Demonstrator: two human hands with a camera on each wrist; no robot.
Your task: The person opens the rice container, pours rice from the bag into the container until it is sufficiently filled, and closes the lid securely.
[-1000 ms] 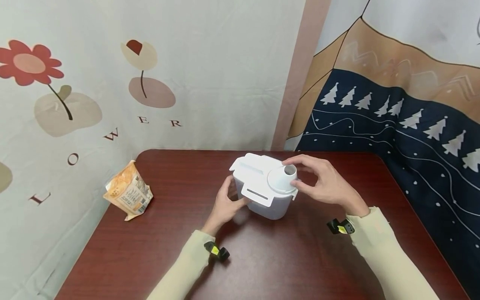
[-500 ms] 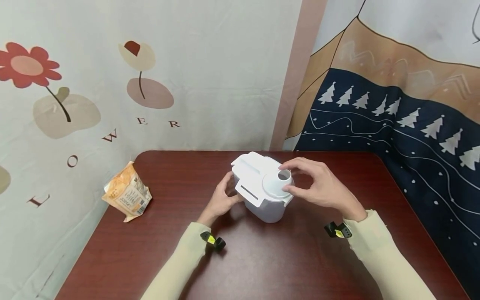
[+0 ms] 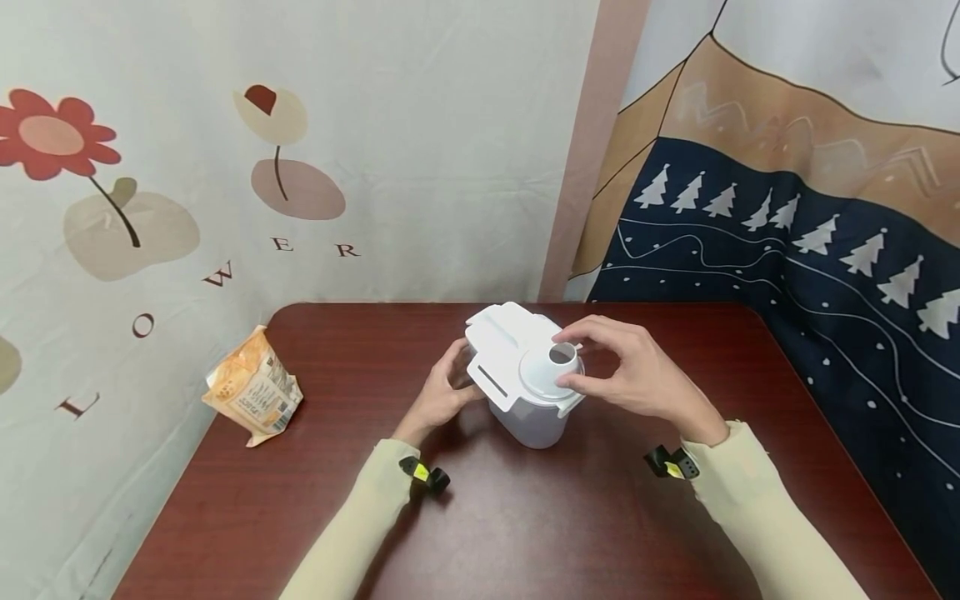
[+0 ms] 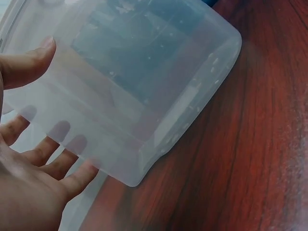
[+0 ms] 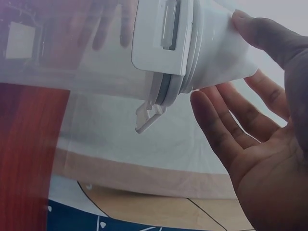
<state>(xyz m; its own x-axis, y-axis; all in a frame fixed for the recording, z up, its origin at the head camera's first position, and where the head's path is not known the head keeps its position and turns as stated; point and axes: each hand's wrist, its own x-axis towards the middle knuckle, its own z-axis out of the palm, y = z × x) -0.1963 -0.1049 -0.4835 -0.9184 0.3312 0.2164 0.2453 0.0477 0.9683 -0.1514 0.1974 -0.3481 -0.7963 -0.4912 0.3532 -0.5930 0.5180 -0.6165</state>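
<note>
A translucent plastic storage container [image 3: 531, 427] stands on the table under a white lid [image 3: 504, 330] with side latches. My left hand [image 3: 435, 398] holds its left end; in the left wrist view the thumb lies on one wall of the container [image 4: 149, 91], the fingers behind another. Small pale specks show on its walls there. At the lid's right end rises a round white spout [image 3: 538, 377] with an open hole. My right hand [image 3: 643, 377] pinches this spout between thumb and index finger. In the right wrist view the spout [image 5: 216, 53] sits between thumb and fingers.
An orange-and-white food bag [image 3: 261, 392] stands at the table's left edge. The dark red wooden table [image 3: 570, 525] backs onto a printed curtain [image 3: 450, 167]. Each wrist carries a small black camera strap.
The container has turned slightly clockwise, its spout end swinging left and toward me. Both hands have shifted a little with it, keeping their hold.
</note>
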